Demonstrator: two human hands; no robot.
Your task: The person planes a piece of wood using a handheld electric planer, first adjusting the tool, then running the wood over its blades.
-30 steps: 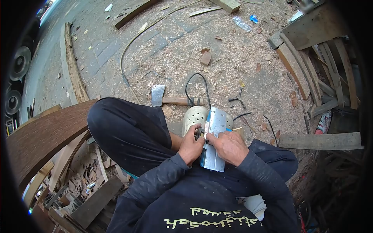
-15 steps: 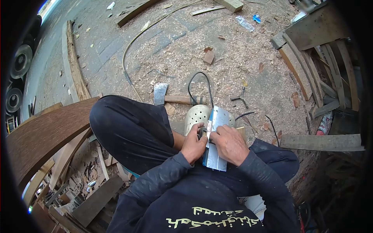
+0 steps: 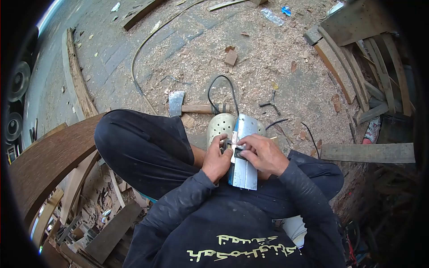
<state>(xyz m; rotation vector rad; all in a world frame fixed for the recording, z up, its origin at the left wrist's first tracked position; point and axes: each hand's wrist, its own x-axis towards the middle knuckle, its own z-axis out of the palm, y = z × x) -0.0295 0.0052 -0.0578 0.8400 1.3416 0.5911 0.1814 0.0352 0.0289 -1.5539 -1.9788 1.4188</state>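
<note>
An electric hand planer (image 3: 245, 167) lies sole up across my lap, its silver base plate facing me and blue casing showing along the left edge. My left hand (image 3: 216, 161) is closed around its left side near the middle, thumb by the cutter slot. My right hand (image 3: 265, 155) rests over the slot from the right, fingers bent and thumb close to the index finger. A small dark part shows under those fingertips; whether they pinch it is hidden. A black cord (image 3: 222, 77) loops beyond the planer, near a perforated clog (image 3: 219, 126) on my foot.
Beyond my feet lies a hatchet (image 3: 196, 108) on ground strewn with wood shavings, with a dark three-armed tool (image 3: 271, 105) to its right. Curved planks (image 3: 53, 154) stand at left; more timber (image 3: 339, 71) is stacked at right. A board (image 3: 368, 152) lies beside my knee.
My right hand's fingers have lifted and spread slightly from the cutter slot, uncovering a dark part there. My left hand keeps its hold. The whole view has shifted a little.
</note>
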